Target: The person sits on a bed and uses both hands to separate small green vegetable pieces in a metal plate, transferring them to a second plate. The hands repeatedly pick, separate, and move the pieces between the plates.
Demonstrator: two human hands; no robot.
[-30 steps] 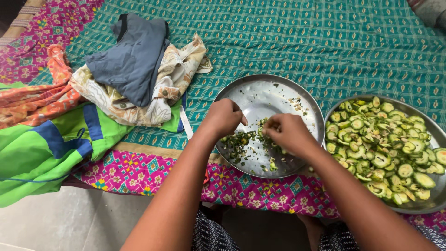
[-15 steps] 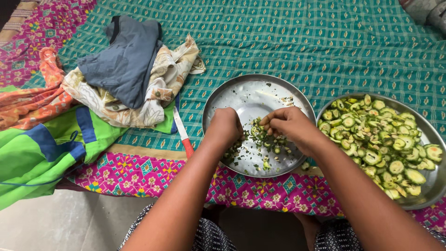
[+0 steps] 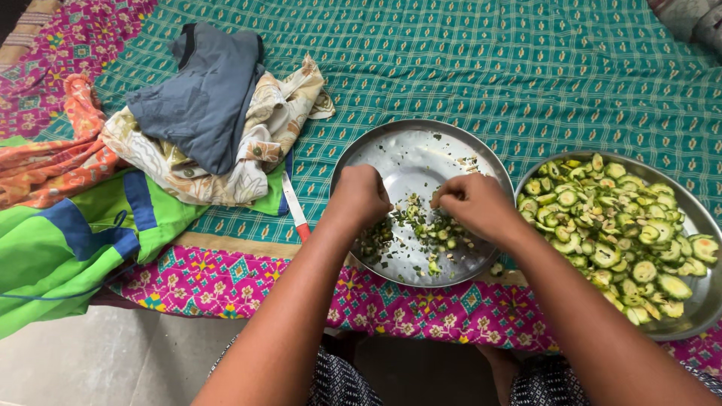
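My left hand (image 3: 359,197) and right hand (image 3: 472,204) are both curled over the scraps (image 3: 421,229) in the steel plate (image 3: 421,150); what they pinch I cannot tell. Slices (image 3: 617,225) fill the right plate (image 3: 696,214). A knife (image 3: 294,207) lies beside clothes (image 3: 203,113) on the bed.

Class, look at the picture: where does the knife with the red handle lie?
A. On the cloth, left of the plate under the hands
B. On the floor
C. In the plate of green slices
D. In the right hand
A: the knife lies on the cloth just left of the steel plate, beside the left hand.
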